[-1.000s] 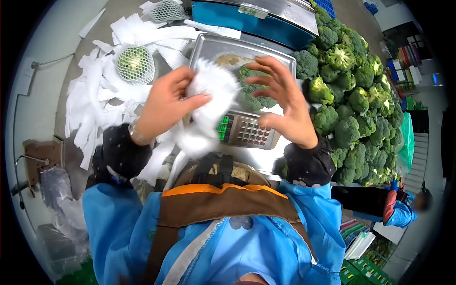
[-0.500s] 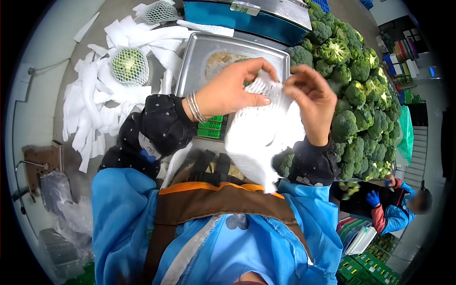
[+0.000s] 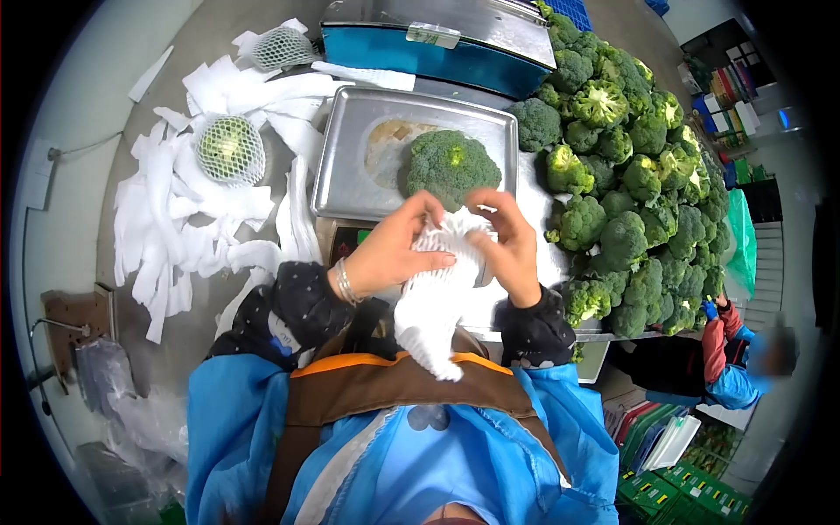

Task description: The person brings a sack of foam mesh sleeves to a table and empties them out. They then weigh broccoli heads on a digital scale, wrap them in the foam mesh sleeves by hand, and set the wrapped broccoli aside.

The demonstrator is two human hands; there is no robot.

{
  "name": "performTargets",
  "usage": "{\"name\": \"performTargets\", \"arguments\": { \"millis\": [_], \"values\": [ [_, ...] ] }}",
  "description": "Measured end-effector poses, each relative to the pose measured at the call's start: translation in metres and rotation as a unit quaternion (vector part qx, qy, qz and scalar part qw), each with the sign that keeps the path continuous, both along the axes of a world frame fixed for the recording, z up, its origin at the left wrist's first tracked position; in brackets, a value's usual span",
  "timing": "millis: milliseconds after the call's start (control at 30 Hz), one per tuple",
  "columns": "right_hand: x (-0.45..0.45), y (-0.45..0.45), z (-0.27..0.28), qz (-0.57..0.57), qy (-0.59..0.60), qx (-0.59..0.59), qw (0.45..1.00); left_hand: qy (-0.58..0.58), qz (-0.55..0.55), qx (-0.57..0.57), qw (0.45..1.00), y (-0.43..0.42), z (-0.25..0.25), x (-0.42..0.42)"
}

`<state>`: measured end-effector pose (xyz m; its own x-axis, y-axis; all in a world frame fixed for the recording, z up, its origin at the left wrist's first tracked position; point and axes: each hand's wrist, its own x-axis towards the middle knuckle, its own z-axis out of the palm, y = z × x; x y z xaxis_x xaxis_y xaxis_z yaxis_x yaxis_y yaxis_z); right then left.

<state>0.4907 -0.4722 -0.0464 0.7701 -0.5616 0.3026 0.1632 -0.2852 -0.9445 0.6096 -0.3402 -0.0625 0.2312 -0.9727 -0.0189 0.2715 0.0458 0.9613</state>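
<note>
Between both hands hangs a white foam net sleeve (image 3: 427,319), its gathered upper end pinched and its tail reaching down to the apron. My left hand (image 3: 389,254) grips the rim from the left, thumb across the front. On the other side my right hand (image 3: 512,249) has its thumb and bent fingers at the same rim. A broccoli head (image 3: 452,164) lies on the metal weighing tray (image 3: 350,197), just beyond the fingertips. The scale's display is mostly hidden by my left hand.
Many broccoli heads (image 3: 623,241) are piled at the right. Loose white foam sleeves (image 3: 166,219) cover the left side, with a netted broccoli (image 3: 229,149) among them. A blue-sided metal box (image 3: 429,54) stands behind the tray. Another person (image 3: 731,359) is at the far right.
Both hands have drawn down and toward me with the foam net sleeve, off the tray. The broccoli head on the tray now shows, and the sleeve hangs narrower.
</note>
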Motion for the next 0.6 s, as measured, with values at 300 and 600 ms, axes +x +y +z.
{"name": "performTargets", "arguments": {
  "millis": [300,600],
  "values": [
    [-0.018,0.009,-0.017,0.032,-0.028,0.240,0.970,-0.002,-0.107,0.073,0.992,0.004,-0.002,0.004],
    [-0.048,0.004,0.001,0.244,-0.231,0.597,0.729,0.441,-0.142,0.132,0.876,0.009,0.027,0.012]
  ]
}}
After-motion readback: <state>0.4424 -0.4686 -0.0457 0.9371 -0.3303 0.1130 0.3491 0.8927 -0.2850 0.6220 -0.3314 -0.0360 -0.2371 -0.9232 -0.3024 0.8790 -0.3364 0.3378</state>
